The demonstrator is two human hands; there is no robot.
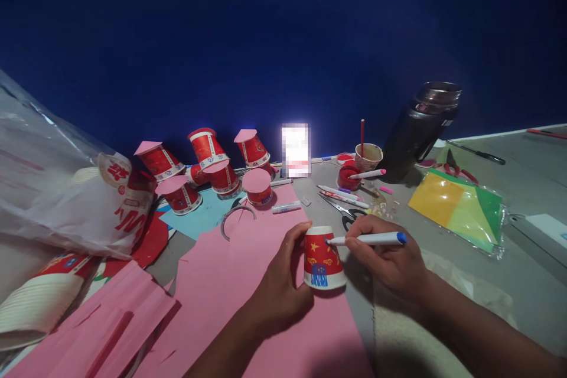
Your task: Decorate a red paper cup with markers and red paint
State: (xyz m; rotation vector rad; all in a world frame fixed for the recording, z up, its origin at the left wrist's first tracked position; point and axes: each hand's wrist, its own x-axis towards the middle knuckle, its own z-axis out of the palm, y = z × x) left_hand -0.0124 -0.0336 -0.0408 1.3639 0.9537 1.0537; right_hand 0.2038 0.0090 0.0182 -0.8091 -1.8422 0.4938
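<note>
Left hand holds a tapered paper cup, near centre, over the right edge of a big flat pink sheet. Cup is upside down, wide rolled rim low, narrow end up; red, printed gold stars, blue patch by the rim. Left grip pinches its left side, fingertips high, thumb low. Right hand has its grip pinching a smooth white marker, blue at the end, tip at the cup's upper right.

Far left: more red cups, several with matte pink paper tops, some flat, some shallow cones. A grey tape ring sits near them. Left: crinkly translucent plastic bag, ribbed pale cup stack nearer.

Right of centre, metal scissors with black handles. Farther, small cup with a thin red pencil upright, beside a dark, open cylindrical flask, leaning. Right: glossy clear pouch, yellow and green inside. Grey counter, coarse beige cloth near right.
</note>
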